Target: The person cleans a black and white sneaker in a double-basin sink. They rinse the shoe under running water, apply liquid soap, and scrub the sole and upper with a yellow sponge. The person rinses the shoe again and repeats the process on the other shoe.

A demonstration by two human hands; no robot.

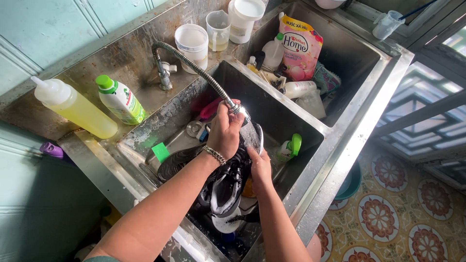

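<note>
My left hand point(224, 130), with a metal bracelet on the wrist, grips the end of the flexible metal faucet hose point(194, 68) and points it down; water runs from it. Under the stream is a black and white sneaker point(227, 187), held over the steel sink point(296, 121). My right hand point(260, 167) is shut on the sneaker's side near its toe. Another dark shoe point(175, 162) lies in the basin to the left, partly hidden by my left forearm.
A yellow liquid bottle point(75, 106) and a green-capped bottle point(120, 100) lie on the sink ledge. White cups point(191, 44) stand behind the tap. The second basin holds a pink refill pouch point(301, 46) and small bottles. Patterned floor tiles point(388, 218) lie to the right.
</note>
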